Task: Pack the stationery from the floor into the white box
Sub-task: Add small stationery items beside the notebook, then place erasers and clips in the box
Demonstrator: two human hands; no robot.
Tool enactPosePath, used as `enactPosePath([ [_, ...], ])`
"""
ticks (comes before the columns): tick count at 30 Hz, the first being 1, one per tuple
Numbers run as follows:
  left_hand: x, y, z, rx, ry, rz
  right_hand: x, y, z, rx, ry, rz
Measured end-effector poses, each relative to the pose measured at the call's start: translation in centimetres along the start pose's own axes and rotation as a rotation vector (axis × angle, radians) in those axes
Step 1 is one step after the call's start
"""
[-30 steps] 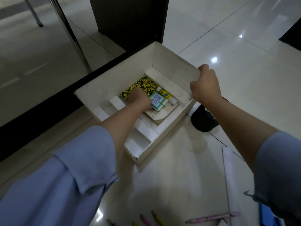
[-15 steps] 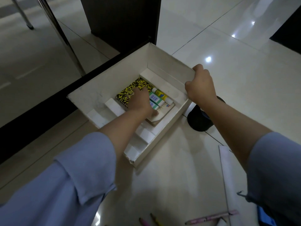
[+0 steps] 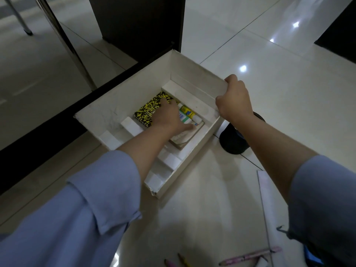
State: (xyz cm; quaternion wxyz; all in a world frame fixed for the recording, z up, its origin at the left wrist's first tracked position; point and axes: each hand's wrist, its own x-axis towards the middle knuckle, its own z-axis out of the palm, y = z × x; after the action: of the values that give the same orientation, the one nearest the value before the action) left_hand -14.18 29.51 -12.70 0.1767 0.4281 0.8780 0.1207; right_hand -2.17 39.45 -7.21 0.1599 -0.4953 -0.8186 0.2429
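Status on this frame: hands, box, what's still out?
Left hand flat on items inside white box. Right hand grips box rim. Pink pen on floor, unpacked.

We see the left hand (image 3: 169,118) slide forward over the yellow-and-black notebook (image 3: 149,110), its fingertips now reaching the far part of the cover. It now hides more of the green-labelled glue sticks (image 3: 184,117) it exposed a second ago.

The white box (image 3: 123,105) looked like matt, scuffed cardboard. The floor (image 3: 289,89) was glossy polished tile, mirroring lights. The sleeves (image 3: 92,199) were soft matt cloth. A chair leg (image 3: 63,37) gleamed like polished metal.
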Motion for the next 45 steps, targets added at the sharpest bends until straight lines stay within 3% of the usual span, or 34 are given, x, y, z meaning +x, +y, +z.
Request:
enactPosePath([
  [6,0.7,0.1,0.6,0.130,0.046,0.044,0.0,0.0,0.1,0.004,-0.001,-0.001],
  [16,0.7,-0.3,0.7,0.085,0.065,0.070,0.2,0.4,0.4,0.032,0.012,-0.016],
  [22,-0.9,0.1,-2.2,-0.063,0.028,0.018,0.0,0.4,0.3,0.042,0.026,-0.013],
  [30,-15.7,-3.1,-5.1,-0.364,0.408,0.335,-3.5,1.1,-0.4,0.351,0.234,0.119],
  [36,-19.4,-4.3,-1.7,-0.055,0.346,0.477,-10.2,3.7,-2.1,0.476,0.257,0.095],
  [41,-18.7,-3.5,-1.3,0.044,0.360,0.509,-17.7,9.1,-3.8,0.458,0.016,0.071],
  [45,-18.6,-3.3,-1.1,0.090,0.394,0.491,-22.9,13.0,-4.6,0.157,-0.326,0.003],
])
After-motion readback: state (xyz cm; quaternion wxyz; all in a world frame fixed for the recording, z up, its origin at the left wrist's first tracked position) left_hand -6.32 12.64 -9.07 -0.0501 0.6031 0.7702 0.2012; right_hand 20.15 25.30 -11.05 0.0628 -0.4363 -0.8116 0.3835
